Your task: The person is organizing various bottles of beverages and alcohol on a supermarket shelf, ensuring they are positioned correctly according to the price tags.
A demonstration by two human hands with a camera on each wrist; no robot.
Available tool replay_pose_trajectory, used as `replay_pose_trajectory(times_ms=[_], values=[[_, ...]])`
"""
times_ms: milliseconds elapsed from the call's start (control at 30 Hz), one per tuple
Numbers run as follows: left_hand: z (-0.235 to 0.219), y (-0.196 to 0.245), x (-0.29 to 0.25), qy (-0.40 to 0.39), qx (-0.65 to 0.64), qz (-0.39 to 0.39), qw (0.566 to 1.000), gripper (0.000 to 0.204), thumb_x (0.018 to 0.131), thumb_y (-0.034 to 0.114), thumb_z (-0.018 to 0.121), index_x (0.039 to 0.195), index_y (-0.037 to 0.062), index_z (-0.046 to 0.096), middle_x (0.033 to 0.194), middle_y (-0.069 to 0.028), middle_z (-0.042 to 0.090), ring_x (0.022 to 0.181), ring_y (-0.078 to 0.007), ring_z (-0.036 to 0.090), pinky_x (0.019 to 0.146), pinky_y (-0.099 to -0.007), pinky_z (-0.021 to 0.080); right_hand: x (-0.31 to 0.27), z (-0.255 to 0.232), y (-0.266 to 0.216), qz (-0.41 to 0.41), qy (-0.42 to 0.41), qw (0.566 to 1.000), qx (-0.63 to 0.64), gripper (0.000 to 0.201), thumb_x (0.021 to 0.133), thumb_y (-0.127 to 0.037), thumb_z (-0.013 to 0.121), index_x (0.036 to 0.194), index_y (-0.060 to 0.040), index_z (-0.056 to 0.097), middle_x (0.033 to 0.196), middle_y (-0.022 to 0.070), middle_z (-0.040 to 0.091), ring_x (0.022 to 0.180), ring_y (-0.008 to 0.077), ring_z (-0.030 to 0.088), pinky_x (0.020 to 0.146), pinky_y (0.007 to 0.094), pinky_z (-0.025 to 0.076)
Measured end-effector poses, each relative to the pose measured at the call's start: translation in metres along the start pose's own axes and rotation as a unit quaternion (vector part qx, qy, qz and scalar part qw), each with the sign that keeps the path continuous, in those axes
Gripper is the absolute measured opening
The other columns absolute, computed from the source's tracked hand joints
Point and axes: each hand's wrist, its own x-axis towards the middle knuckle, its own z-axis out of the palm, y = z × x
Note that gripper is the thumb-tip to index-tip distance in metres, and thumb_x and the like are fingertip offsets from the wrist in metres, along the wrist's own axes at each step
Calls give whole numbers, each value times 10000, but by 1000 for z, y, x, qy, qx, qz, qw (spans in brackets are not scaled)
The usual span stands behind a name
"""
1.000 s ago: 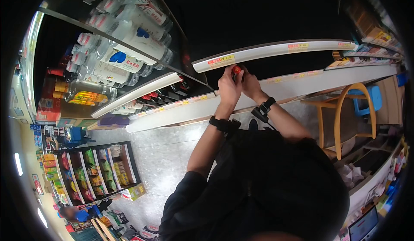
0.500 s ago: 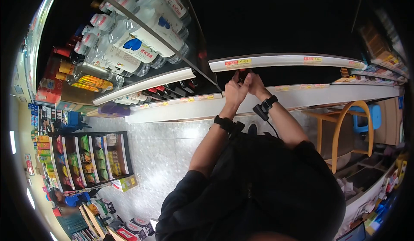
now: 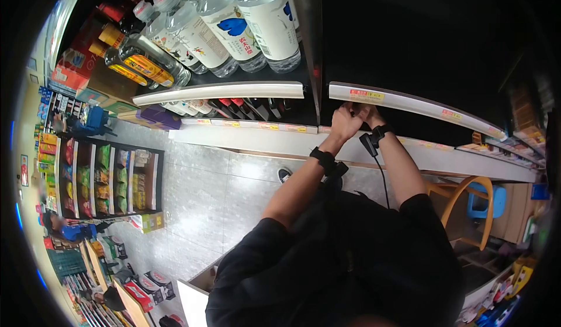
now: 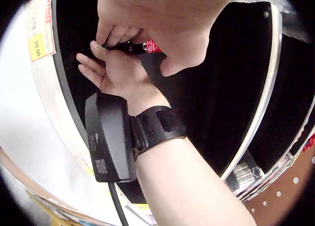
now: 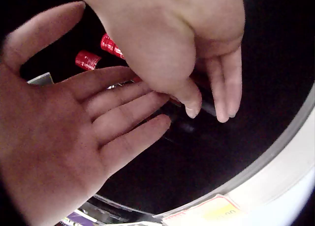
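Observation:
Both hands reach into a dark shelf compartment below a white price rail [image 3: 409, 103]. My left hand [image 3: 346, 123] has its fingers extended and thumb spread in the right wrist view; its fingertips meet a dark glossy bottle, mostly hidden. Close beside it, my right hand [image 3: 371, 115] pinches this bottle between thumb and straight fingers. In the left wrist view, the bottle's red label [image 4: 151, 46] shows beneath my left hand [image 4: 162, 19], and my right hand [image 4: 123, 73] lies lower. Red bottle tops [image 5: 88, 60] stand behind my left hand [image 5: 54, 122] and right hand [image 5: 172, 39].
Large water bottles [image 3: 234, 32] fill the upper shelf at left, beside yellow-labelled bottles [image 3: 146, 67]. Dark bottles [image 3: 257, 108] lie under that rail. A wooden chair [image 3: 482, 210] and blue stool [image 3: 488, 201] stand right. A snack rack [image 3: 93, 178] and people are left.
The head view has turned, so shelf and hands sit further right in it. The red-topped item seen between the hands has gone deeper under the rail and is now hidden from the head view.

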Motion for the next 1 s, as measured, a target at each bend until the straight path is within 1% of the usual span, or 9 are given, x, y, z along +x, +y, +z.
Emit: replay_pose_trajectory(times_ms=[367,467,600,667,767,800,867,933,1000], values=[[-10,7,-32,64,-17,59,996,456,866,398,700,1103,10,689,1061,-206,693,988,-346,686,843,-399,543,24,15,52,1,66,998,-21,275,937,-208,574,1166,-59,606,1124,115,669,962,233,660,772,348,534],[-23,4,-54,78,-79,-17,994,349,872,260,724,1076,-21,696,1060,-163,712,965,-256,708,807,-354,562,29,25,55,-4,84,996,-25,230,954,-186,550,1132,-58,622,1079,103,689,900,218,684,717,348,548],[-40,-11,-65,72,-110,-60,989,311,899,267,702,1040,-10,706,945,-145,737,890,-235,721,797,-341,555,24,18,55,-2,104,994,-27,200,971,-164,526,1097,-56,638,1035,91,709,838,204,708,661,348,562],[-51,-22,-67,81,-98,-75,989,304,901,267,701,1033,-6,707,936,-144,739,890,-231,721,793,-344,553,5,-12,5,162,20,981,109,430,945,-340,629,1322,-145,558,1294,93,607,1137,247,617,1000,411,489],[-75,-31,-72,91,-73,-93,989,298,909,275,686,1021,0,711,915,-147,740,880,-236,722,782,-354,547,-18,-43,-54,140,-39,984,-101,424,946,-362,621,1324,-174,577,1318,87,606,1142,278,621,1035,447,456],[-82,-32,-70,83,-64,-97,990,305,911,283,681,1020,-1,711,917,-155,738,877,-247,721,782,-356,546,20,-10,27,95,-45,994,-13,414,950,-391,605,1309,-183,602,1337,77,606,1172,296,608,1061,462,429],[-91,-36,-68,68,-50,-106,991,331,915,310,665,1023,2,714,917,-166,735,871,-270,719,782,-362,542,29,4,65,68,-17,997,12,408,943,-389,611,1284,-164,618,1336,84,611,1170,307,611,1047,443,443],[-95,-39,-68,65,-45,-113,990,314,907,306,670,995,8,717,876,-164,734,832,-281,721,760,-368,545,18,2,53,75,-8,995,59,409,942,-370,618,1289,-153,611,1342,96,604,1150,312,623,1033,440,458],[-98,-45,-68,62,-39,-121,990,299,899,302,676,967,14,721,834,-162,733,792,-292,723,737,-373,548,-20,-12,-11,136,62,948,280,383,909,-314,661,1231,-107,643,1262,122,652,1067,297,666,946,413,509]])
